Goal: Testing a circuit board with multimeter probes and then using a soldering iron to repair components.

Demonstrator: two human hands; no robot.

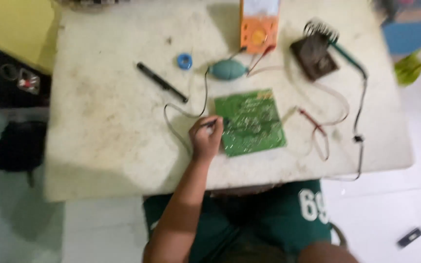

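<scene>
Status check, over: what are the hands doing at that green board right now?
Left hand grips a black probe, tip at the green circuit board left edge. Right hand out of view. Red probe lies loose right of the board; nothing blocking.

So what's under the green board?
The green circuit board lies flat on the white table. Only tabletop shows around it; anything beneath is covered. The left hand touches its edge with a black probe.

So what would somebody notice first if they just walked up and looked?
Probably the bright green circuit board in the middle of the worn white table, with the left hand pressing a dark probe tip to its left edge. Next, the orange meter at the table's far edge, with a teal rubber bulb just in front of it. The right hand is out of view.
</scene>
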